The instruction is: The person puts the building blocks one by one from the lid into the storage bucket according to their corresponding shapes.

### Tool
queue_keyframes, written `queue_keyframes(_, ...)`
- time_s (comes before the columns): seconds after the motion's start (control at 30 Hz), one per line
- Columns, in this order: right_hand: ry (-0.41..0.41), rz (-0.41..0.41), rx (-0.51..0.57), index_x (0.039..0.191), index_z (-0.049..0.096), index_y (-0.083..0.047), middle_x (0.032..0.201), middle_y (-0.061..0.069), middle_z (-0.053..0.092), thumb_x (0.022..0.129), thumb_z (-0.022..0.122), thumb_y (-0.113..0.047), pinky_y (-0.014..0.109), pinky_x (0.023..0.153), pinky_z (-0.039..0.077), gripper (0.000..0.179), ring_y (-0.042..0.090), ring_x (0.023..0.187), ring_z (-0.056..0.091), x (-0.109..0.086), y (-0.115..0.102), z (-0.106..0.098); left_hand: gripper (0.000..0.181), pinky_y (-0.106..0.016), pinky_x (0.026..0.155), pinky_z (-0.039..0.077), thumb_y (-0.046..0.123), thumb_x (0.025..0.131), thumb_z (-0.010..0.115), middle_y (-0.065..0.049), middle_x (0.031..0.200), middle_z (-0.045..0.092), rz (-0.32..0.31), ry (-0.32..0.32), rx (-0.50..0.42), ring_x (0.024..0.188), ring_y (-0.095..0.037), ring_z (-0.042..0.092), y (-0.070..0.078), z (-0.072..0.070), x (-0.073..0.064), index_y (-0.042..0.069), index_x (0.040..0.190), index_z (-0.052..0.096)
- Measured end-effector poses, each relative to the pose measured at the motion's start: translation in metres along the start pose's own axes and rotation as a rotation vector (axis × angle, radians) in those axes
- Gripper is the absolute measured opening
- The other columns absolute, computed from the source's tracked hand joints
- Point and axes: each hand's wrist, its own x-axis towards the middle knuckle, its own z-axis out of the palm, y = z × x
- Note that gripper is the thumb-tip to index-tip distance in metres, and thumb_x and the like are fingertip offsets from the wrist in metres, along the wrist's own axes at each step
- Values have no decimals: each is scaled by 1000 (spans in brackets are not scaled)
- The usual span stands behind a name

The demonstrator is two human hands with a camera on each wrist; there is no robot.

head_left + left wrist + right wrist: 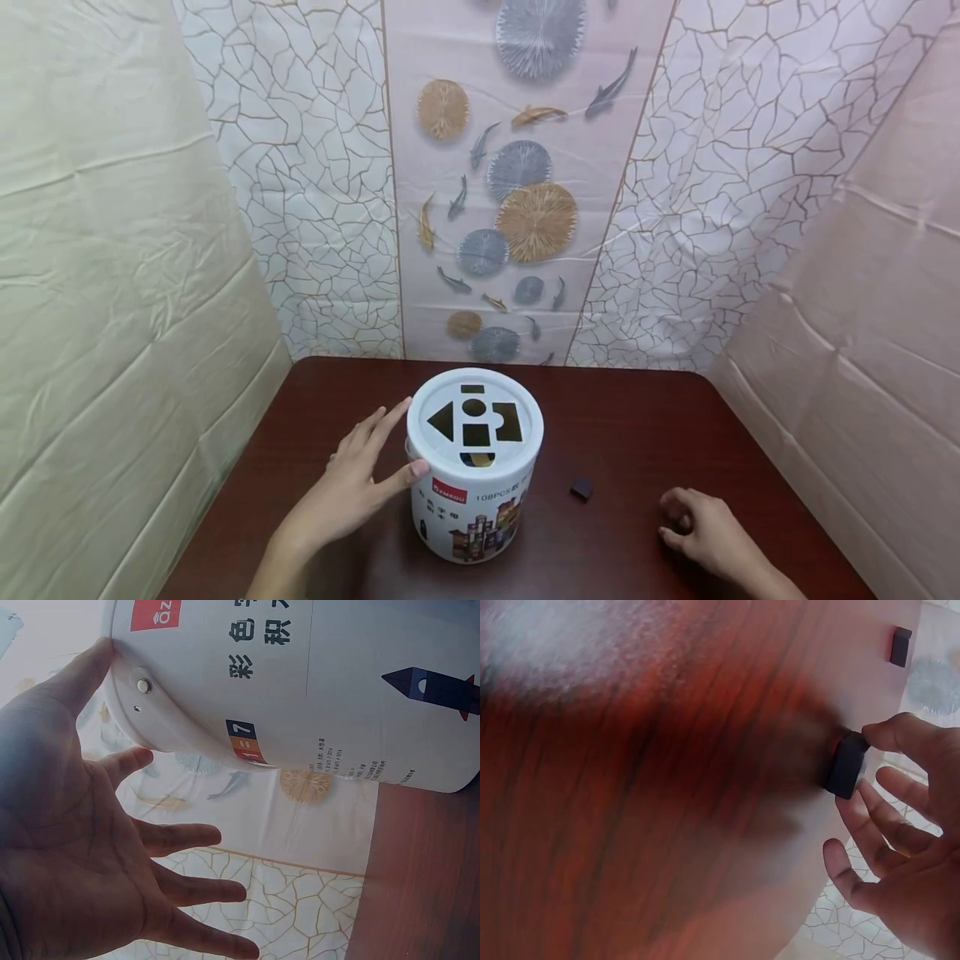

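A white lidded bucket [468, 500] of building blocks stands upright on the table. Cut into its lid [450, 446] are several shaped holes, among them a triangle and a circle. At the bucket's left side is my left hand [348, 487], thumb and a fingertip at the lid's rim and the other fingers spread straight. My right hand [705, 529], at the table's right, pinches a small dark wooden block [847, 765] between thumb and fingers. That block is hidden by the hand in the head view. Another small dark block [581, 489] lies between bucket and right hand.
The dark red-brown wooden table [630, 433] has rounded far corners. Patterned cloth [322, 208] hangs behind it, with plain pale cloth walls [847, 333] on both sides. A white handle [191, 742] hangs against the bucket's side.
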Motion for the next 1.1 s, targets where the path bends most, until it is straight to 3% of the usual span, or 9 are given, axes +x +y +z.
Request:
queue_keyframes(0.3,-23,58,-1,114,76,-17,98,-8,80,81,98,-17,26,67,53,39,3,80,66,5,-12,-21,88,-97,115,18,73,99,69,-12,183,26,2,8,2,166,-54,24,-1,0,1,62,170,19)
queue_keyframes(0.4,-6,40,-8,114,76,-17,101,-7,82,81,99,-18,26,70,57,40,6,86,73,6,-22,-30,88,-97,115,18,73,99,69,-13,183,26,1,6,0,166,-54,23,0,0,0,62,170,19)
queue_keyframes(0.7,192,-181,30,104,77,-20,91,-14,77,73,103,-10,25,70,60,42,-1,82,70,12,-52,-45,88,-97,115,18,72,99,69,-14,183,26,-2,5,0,166,-56,23,0,0,-1,60,171,19)
queue_keyframes(1.1,262,-370,116,105,78,-16,94,-9,79,74,98,3,26,69,64,41,3,80,73,20,-90,-62,88,-97,115,18,72,100,68,-16,183,26,13,12,4,166,-57,23,2,-1,-2,57,172,20)
